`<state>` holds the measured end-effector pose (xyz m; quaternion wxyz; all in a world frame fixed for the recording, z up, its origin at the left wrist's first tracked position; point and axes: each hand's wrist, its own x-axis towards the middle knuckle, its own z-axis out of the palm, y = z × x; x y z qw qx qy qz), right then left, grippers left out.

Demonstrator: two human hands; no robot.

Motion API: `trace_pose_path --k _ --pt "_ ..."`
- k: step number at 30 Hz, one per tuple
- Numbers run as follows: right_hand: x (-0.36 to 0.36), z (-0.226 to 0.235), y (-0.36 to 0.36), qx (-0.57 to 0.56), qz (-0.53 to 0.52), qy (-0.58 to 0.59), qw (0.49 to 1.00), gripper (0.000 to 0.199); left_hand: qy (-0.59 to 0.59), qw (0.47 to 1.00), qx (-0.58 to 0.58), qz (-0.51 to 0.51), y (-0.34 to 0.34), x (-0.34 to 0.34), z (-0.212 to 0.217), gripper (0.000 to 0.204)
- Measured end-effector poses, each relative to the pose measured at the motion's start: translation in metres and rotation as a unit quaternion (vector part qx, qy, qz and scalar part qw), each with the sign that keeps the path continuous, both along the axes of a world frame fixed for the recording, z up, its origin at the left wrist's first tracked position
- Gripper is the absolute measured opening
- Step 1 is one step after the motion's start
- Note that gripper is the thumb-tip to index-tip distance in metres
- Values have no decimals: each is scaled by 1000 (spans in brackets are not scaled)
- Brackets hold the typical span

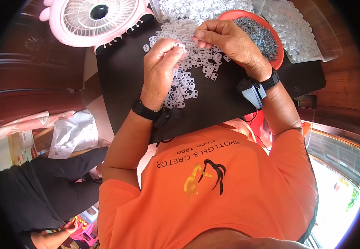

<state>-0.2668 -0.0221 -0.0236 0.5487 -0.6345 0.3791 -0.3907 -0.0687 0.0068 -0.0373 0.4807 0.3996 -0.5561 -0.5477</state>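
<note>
My left hand [157, 68] is closed, with a small white plastic piece [179, 45] with dark holes pinched between thumb and finger. Just right of it, my right hand [229, 39] is also closed, its thumb and fingertips pressed together. Whatever lies between those fingertips is too small to make out. Under and around both hands spreads a loose pile of similar white plastic pieces [182, 89] on a black table [225, 97]. Behind my right wrist sits a red bowl [280, 52] filled with small grey metal parts [254, 33].
A pink fan [55, 29] stands at the far left of the table. At the far right, a clear plastic tray [331, 54] holds many white pieces; another heap [200, 8] lies at the back. To my left is another person [43, 186] in black, near a pink stool [86, 234].
</note>
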Motion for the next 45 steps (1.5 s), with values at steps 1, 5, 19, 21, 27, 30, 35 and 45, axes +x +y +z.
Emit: trace_pose_path --k 1,5,19,21,27,30,35,45 --pt "-1 -1 -1 -16 12 41 999 24 -32 994 -101 -1 -2 0 -1 13" --pt "3 -3 0 -35 40 105 993 20 -125 954 -270 -29 -5 -1 -1 9" --pt "6 8 14 -190 22 165 968 12 31 995 27 -89 -2 1 14 20" --pt "-1 11 12 -199 4 141 970 12 12 995 22 -97 -7 -6 30 21" --pt "-30 81 44 -200 -155 102 962 18 -42 985 -38 -160 -41 -54 72 22" --pt "-56 80 40 -273 -256 259 890 19 15 965 29 -260 -62 -85 71 17" --pt "-117 -3 -3 -504 -250 163 811 24 42 947 146 -284 -75 -132 53 17" --pt "-102 16 32 -230 -291 274 887 18 -169 963 -39 -206 -78 -128 34 21"
